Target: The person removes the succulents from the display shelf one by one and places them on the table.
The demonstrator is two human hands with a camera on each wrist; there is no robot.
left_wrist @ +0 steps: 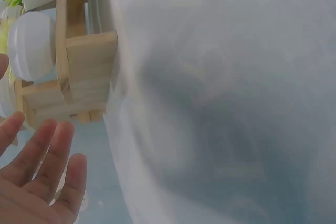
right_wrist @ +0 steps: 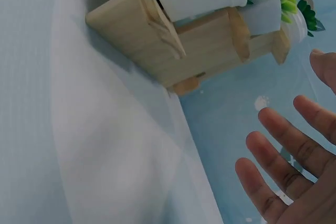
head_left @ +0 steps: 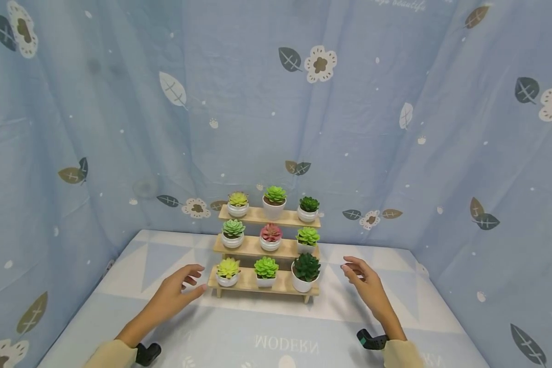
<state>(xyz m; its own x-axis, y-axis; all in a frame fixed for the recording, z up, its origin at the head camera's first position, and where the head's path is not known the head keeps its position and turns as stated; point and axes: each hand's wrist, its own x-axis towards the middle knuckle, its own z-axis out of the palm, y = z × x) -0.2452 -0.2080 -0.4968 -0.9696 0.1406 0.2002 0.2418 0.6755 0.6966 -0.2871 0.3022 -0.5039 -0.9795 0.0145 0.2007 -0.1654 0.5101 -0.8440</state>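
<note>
A three-tier wooden stand (head_left: 248, 280) holds several small potted succulents, three on each tier. On the bottom tier are a yellow-green succulent (head_left: 228, 271) at left, a bright green one (head_left: 266, 271) in the middle and a dark green one (head_left: 305, 272) at right. A red succulent (head_left: 270, 236) sits mid-tier. My left hand (head_left: 177, 291) hovers just left of the stand, fingers relaxed and holding nothing. To the stand's right, my right hand (head_left: 364, 286) is held with loosely bent fingers, also holding nothing. Both wrist views show the fingers apart from the stand's wooden side.
The stand rests on a table with a pale patterned cloth (head_left: 285, 327) bearing printed letters. Behind and at both sides hangs a blue curtain (head_left: 257, 102) with leaf and flower prints. A dark band with a small device (head_left: 371, 339) is on the right wrist.
</note>
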